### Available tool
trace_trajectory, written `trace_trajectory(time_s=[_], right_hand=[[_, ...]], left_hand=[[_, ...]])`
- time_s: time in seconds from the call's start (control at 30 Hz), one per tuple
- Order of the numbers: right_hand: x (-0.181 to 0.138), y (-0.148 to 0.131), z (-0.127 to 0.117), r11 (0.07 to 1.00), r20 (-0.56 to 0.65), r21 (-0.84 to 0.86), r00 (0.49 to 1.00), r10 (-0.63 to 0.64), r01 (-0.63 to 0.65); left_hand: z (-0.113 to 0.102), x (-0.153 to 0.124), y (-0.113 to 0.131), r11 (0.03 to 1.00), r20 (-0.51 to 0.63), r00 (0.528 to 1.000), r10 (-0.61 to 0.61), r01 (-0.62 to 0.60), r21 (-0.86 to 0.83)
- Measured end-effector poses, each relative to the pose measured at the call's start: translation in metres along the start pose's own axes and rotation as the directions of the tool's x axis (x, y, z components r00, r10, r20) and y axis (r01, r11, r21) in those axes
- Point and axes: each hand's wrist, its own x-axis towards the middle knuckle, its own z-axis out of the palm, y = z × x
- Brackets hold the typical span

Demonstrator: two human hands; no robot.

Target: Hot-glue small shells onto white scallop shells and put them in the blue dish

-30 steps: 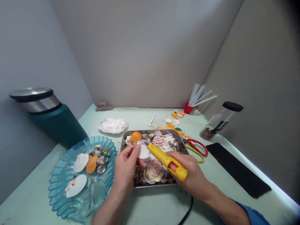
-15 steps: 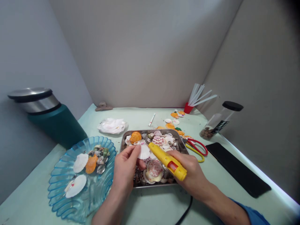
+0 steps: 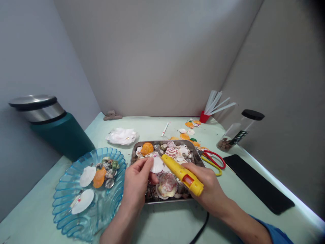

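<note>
Between the thumb and fingers of my left hand [image 3: 138,179] is a white scallop shell [image 3: 157,165], held above the metal tray. My right hand [image 3: 207,183] is wrapped round a yellow hot glue gun [image 3: 181,173]; its nozzle points up and left, close to the shell's upper edge. Whether the tip touches the shell I cannot tell. Beneath both hands lies the metal tray [image 3: 169,202], filled with many shells, among them an orange scallop shell [image 3: 147,148] and a pink-speckled one [image 3: 167,184].
On the left are a blue scalloped plate [image 3: 59,196] with shells and a teal bottle [image 3: 63,135]. To the right lie red-and-yellow scissors [image 3: 215,161], a clear jar [image 3: 240,130] and a black flat case [image 3: 259,183]. Behind stand glue sticks [image 3: 214,101] in a red cup [image 3: 204,117].
Almost nothing differs. Both hands, the shell and the glue gun keep the same placement, with only a very slight shift of the whole view.
</note>
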Motion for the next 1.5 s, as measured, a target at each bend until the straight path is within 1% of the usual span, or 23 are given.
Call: trace_trajectory(time_s=[0.13, 0.27, 0.43, 0.57, 0.73, 0.87, 1.0, 1.1, 1.23, 1.5], right_hand=[[-0.0003, 0.0009, 0.0002, 0.999, 0.038, 0.036, 0.999, 0.010, -0.011], [-0.0008, 0.0013, -0.0001, 0.999, 0.036, 0.049, 0.999, 0.014, -0.016], [-0.0011, 0.0022, 0.0003, 0.997, 0.093, 0.073, 0.995, 0.032, -0.039], [-0.0009, 0.0020, -0.0002, 0.995, 0.107, 0.088, 0.994, 0.030, -0.039], [-0.0017, 0.0018, -0.0018, 0.995, 0.108, 0.095, 0.994, 0.021, -0.032], [-0.0028, 0.0026, -0.0016, 0.993, 0.150, 0.102, 0.988, 0.037, -0.052], [-0.0030, 0.0028, -0.0013, 0.992, 0.138, 0.106, 0.989, 0.047, -0.062], [-0.0023, 0.0024, -0.0013, 0.992, 0.133, 0.105, 0.990, 0.049, -0.063], [-0.0020, 0.0018, -0.0011, 0.994, 0.096, 0.097, 0.994, 0.048, -0.058], [-0.0035, 0.0023, -0.0011, 0.992, 0.045, 0.089, 0.996, 0.082, -0.086]], left_hand=[[-0.0001, -0.0003, -0.0013, 1.000, 0.013, 1.000, 0.011, -0.012, 0.020], [0.0003, -0.0009, -0.0021, 0.999, 0.045, 0.999, 0.012, -0.013, 0.029], [0.0007, -0.0015, -0.0020, 0.998, 0.075, 0.997, -0.006, 0.001, 0.058], [-0.0002, -0.0010, -0.0039, 0.996, 0.108, 0.994, 0.016, -0.025, 0.080], [0.0008, -0.0011, -0.0038, 0.999, 0.093, 0.996, -0.003, 0.000, 0.032], [0.0012, -0.0008, -0.0029, 0.999, 0.093, 0.996, -0.011, 0.008, 0.036], [0.0006, -0.0006, -0.0031, 0.999, 0.111, 0.994, -0.007, 0.003, 0.037], [0.0011, -0.0009, -0.0029, 1.000, 0.099, 0.995, -0.007, 0.004, 0.027], [0.0020, -0.0007, -0.0026, 1.000, 0.088, 0.996, -0.005, 0.003, 0.018], [0.0011, -0.0016, -0.0020, 1.000, 0.064, 0.998, -0.004, 0.003, 0.019]])
